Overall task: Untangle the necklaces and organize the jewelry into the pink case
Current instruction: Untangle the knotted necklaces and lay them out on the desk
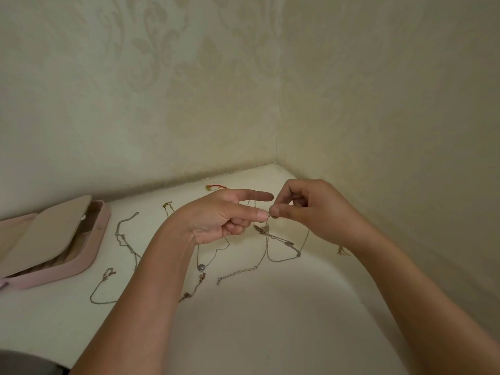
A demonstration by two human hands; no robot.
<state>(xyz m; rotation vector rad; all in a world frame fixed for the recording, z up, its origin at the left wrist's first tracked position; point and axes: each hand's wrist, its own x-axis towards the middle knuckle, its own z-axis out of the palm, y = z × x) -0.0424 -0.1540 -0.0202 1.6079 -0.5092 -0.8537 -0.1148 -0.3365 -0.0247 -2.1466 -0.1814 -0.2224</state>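
Evidently early: left hand (224, 216) and right hand (311, 209) pinch one chain (282, 260) between closed fingers (276, 212); other necklaces (122, 236) sprawl on the bench (270, 320), case (54, 277) open.

The case (89, 255) is cut off by the left picture edge, and its raised flap (46, 234) hides most of the inside. The left forearm (151, 288) covers the near end of a necklace (127, 239) on the left of the tabletop (270, 320), so its full run cannot be told. What the left hand (224, 215) and right hand (311, 209) pinch between them on the chain (284, 259) is too small to make out. A red-and-gold piece (215, 187) by the far edge is blurred. The right wrist (359, 239) hides part of a small item (342, 251). A dark shape (27, 361) at the near left corner is cut off.
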